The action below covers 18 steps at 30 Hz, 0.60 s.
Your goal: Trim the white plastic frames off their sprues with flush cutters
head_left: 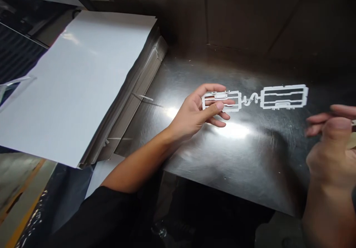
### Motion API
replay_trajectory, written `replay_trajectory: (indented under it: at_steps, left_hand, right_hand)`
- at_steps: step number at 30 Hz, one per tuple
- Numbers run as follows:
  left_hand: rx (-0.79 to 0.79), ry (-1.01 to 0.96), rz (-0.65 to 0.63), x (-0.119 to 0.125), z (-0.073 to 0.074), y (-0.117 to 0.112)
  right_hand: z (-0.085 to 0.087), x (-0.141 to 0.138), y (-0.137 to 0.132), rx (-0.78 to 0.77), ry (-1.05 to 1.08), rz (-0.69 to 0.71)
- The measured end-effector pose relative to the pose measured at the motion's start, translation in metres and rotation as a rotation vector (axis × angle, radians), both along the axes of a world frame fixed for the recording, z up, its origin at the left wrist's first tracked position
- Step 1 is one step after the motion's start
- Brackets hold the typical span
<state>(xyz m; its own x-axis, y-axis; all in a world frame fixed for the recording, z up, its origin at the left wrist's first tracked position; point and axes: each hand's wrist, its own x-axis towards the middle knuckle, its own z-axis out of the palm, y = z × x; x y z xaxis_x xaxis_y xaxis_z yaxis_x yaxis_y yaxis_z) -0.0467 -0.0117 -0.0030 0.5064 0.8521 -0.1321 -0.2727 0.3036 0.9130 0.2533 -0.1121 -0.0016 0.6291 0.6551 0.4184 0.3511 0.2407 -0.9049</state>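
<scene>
My left hand (198, 110) reaches over a shiny metal table (222, 151) and pinches the left frame of a white moulded plastic part (283, 97). The part is two flat rectangular frames joined by a thin curly runner, held level just above the table. Its right frame hangs free. My right hand (330, 144) is at the right edge of view, close to the camera and blurred, with its fingers curled and the thumb up. A small tan thing shows at its edge, too cut off to name.
A stack of large white sheets (75, 81) lies at the left, overhanging the table's edge. Thin white plastic slivers (143, 97) lie beside the stack. A dark wall (250, 14) stands behind the table. Floor with a yellow line (25, 199) shows lower left.
</scene>
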Motion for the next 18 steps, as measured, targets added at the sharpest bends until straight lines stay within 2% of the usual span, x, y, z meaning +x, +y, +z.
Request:
replay_trajectory:
  at_steps: [2, 4, 7, 11, 18]
  left_hand:
    - [0.050, 0.014, 0.027, 0.002, -0.002, -0.003]
    - [0.058, 0.033, 0.040, 0.004, -0.003, -0.006]
    - [0.057, 0.068, 0.057, 0.007, -0.002, -0.014]
    - [0.082, 0.077, 0.053, 0.011, 0.000, -0.025]
    - [0.184, 0.057, 0.039, 0.012, -0.007, -0.031]
  right_hand:
    - [0.003, -0.013, -0.008, -0.030, -0.065, 0.194]
    - [0.001, -0.027, -0.018, -0.168, -0.070, 0.402]
    - [-0.005, -0.042, -0.029, -0.344, -0.099, 0.592]
    - [-0.012, -0.047, -0.034, -0.419, -0.118, 0.631]
    - [-0.006, -0.047, -0.034, -0.516, -0.145, 0.675]
